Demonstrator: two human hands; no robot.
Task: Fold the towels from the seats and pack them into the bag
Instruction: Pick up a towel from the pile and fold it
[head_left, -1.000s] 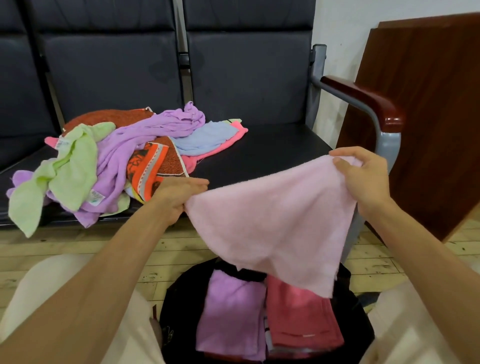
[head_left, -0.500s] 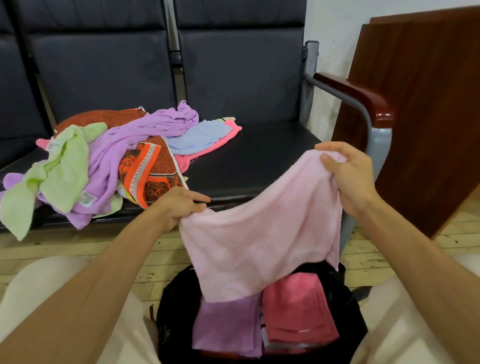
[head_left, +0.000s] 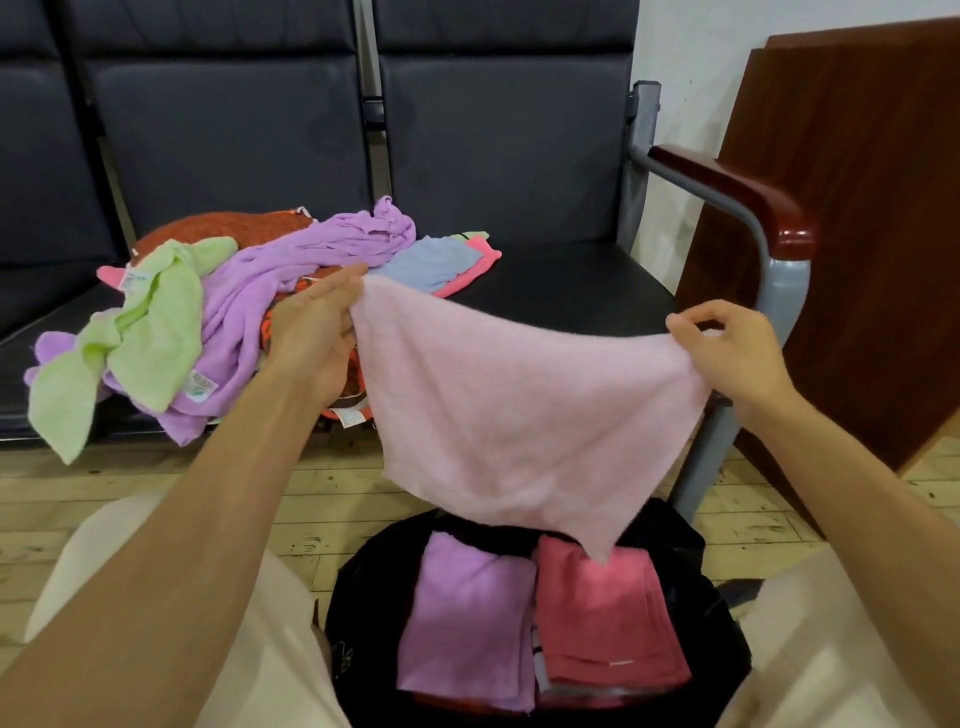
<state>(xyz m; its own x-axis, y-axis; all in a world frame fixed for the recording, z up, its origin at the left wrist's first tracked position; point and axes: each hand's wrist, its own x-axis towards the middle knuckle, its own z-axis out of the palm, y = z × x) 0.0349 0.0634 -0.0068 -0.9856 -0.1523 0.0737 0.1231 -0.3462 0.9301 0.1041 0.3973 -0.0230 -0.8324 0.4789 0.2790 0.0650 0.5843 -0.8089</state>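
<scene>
2 corners of the pale pink towel (head_left: 519, 415) were pinched, 1 by each hand. The left hand (head_left: 311, 343) had its fingers (head_left: 337, 283) and thumb closed on the upper left corner, the right hand (head_left: 737, 358) had thumb and fingers nipped together on the upper right corner. Between them the top edge ran left to right with a slight sag, the left corner a little higher, and the cloth hung down to a point directly above the open black bag (head_left: 353, 613) on the floor. Inside the bag lay 2 folded towels side by side, a purple folded towel (head_left: 467, 618) and a pink folded towel (head_left: 602, 618). Since the long edge spanned the hands evenly, neither was nearer; the next fold probably called for bringing 1 corner across to the other. Behind the left hand, the heap of unfolded towels (head_left: 218, 322) waited on the dark seat (head_left: 561, 280).
</scene>
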